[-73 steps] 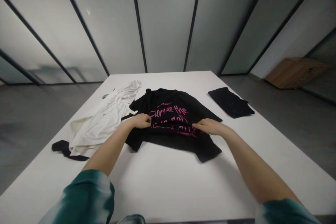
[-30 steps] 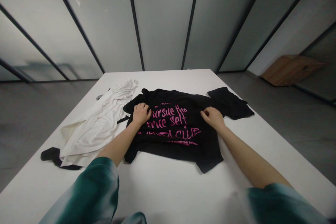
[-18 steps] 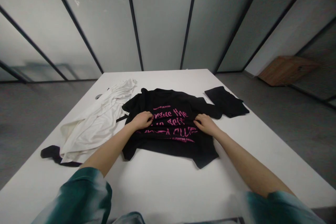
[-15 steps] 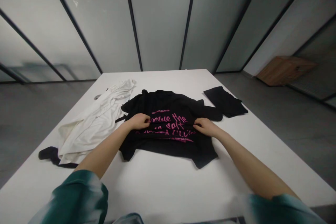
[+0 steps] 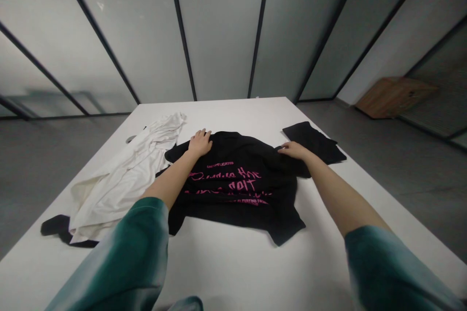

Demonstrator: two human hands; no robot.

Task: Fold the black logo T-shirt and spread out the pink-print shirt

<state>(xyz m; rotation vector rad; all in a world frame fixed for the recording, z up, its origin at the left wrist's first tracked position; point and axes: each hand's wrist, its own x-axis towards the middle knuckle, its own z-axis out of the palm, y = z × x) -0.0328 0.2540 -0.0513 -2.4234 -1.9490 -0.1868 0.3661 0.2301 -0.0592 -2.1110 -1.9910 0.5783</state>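
Note:
A black T-shirt (image 5: 233,187) with pink lettering lies wrinkled across the middle of the white table (image 5: 226,272). My left hand (image 5: 200,142) rests on its far left part near the shoulder, fingers spread. At its far right shoulder, my right hand (image 5: 293,149) has the fingers closed in a pinch on the cloth. Folds run through the lettering, so some words are broken up. A black sleeve sticks out under my right wrist.
A crumpled white garment (image 5: 124,175) lies on the left, with a black piece of cloth (image 5: 58,225) showing from under it. A folded black garment (image 5: 317,141) sits at the far right. A wooden cabinet (image 5: 394,97) stands on the floor beyond.
Both hands have moved away from me, from the middle of the lettering to the T-shirt's far edge. The left hand's fingers have spread. The shirt's far edge looks flatter.

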